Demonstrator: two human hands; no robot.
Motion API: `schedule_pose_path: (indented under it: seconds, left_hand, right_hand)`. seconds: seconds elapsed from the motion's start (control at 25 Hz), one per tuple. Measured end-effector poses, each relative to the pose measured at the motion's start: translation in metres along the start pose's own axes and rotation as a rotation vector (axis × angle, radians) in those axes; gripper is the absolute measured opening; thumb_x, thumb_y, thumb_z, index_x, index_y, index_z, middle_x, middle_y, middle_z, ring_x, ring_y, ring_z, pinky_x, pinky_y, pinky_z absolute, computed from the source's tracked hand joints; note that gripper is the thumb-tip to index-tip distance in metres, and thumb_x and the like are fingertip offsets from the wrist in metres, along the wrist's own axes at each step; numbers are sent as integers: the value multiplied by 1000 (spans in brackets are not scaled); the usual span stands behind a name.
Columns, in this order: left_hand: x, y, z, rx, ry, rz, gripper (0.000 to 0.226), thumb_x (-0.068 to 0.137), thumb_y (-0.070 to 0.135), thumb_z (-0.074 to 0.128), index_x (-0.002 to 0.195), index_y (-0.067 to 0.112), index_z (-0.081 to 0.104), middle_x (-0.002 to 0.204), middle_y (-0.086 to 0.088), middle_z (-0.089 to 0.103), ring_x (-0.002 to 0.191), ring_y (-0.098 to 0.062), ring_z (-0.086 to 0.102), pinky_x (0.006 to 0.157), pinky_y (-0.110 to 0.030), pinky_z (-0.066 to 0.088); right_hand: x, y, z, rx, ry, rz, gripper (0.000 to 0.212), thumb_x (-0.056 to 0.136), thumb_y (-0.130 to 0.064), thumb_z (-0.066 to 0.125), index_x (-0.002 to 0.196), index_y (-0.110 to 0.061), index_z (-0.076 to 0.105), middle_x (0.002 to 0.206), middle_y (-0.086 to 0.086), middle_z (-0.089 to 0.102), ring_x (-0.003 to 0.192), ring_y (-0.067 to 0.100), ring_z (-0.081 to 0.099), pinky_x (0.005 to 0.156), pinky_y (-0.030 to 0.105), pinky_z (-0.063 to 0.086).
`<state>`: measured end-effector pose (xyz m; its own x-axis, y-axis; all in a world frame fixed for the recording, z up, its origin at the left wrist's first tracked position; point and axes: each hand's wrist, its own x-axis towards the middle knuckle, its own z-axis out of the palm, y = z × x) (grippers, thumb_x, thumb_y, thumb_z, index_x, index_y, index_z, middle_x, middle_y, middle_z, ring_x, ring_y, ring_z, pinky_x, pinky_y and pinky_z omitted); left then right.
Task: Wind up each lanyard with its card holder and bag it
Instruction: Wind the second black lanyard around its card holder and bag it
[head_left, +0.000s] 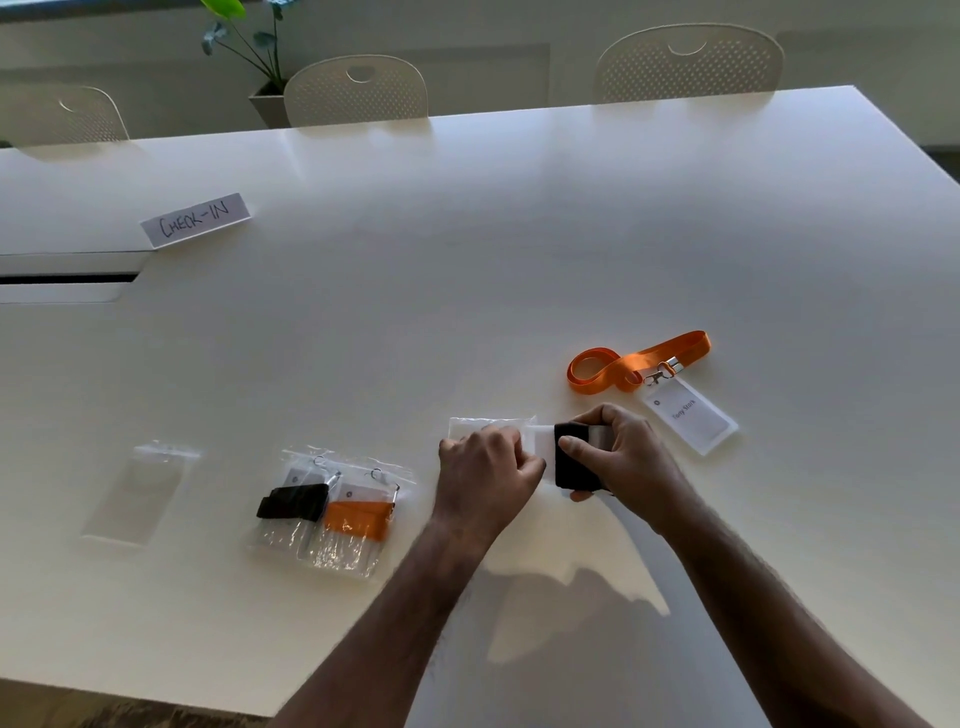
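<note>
My right hand grips a card holder wound with a black lanyard, thumb across the black band. My left hand pinches the mouth of a clear bag that lies flat on the white table, and the holder's left end sits at that opening. Behind my right hand lies a loose orange lanyard clipped to a card holder with a name card. To the left lie two filled bags, one with a black lanyard and one with an orange lanyard.
An empty clear bag lies at the far left. A paper sign reading CHECK-IN sits further back on the left, by a cable slot. Three chairs and a potted plant stand beyond the table's far edge.
</note>
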<state>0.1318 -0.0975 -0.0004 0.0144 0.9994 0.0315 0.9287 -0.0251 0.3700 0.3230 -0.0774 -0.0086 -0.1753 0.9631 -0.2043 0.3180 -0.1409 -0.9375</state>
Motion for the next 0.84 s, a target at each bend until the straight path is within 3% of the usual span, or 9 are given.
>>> schedule_pose_path:
  seconds: [0.2,0.48,0.68,0.84]
  left_hand:
    - [-6,4,-1,22,83,86,24,90,37,52,70,26,43,65,10,54,57,-14,44,72,-34,37]
    - [-9,13,-6,-73,108,165,15,98,31,50,86,22,54,81,7,61,74,-16,57,77,-39,47]
    - [-5,16,-14,-69,183,218,18,103,29,46,97,20,60,94,4,67,85,-19,61,79,-40,47]
    - [-8,15,-13,-24,197,240,20,104,28,47,99,17,62,92,1,66,80,-18,60,77,-34,45]
  right_hand:
    - [-2,2,-3,40,30,12,29,95,-19,77,120,-12,63,110,8,65,86,25,78,60,34,67]
    - [-4,-1,7,88,110,-87,26,100,-21,71,125,-15,64,115,5,70,94,23,78,67,39,68]
    - [-6,-7,12,118,66,-134,23,104,-15,64,118,-33,62,112,-8,70,101,0,71,71,20,62]
    - [-5,-12,10,90,209,-210,25,99,-15,72,120,-25,62,110,-11,69,101,-10,69,69,12,59]
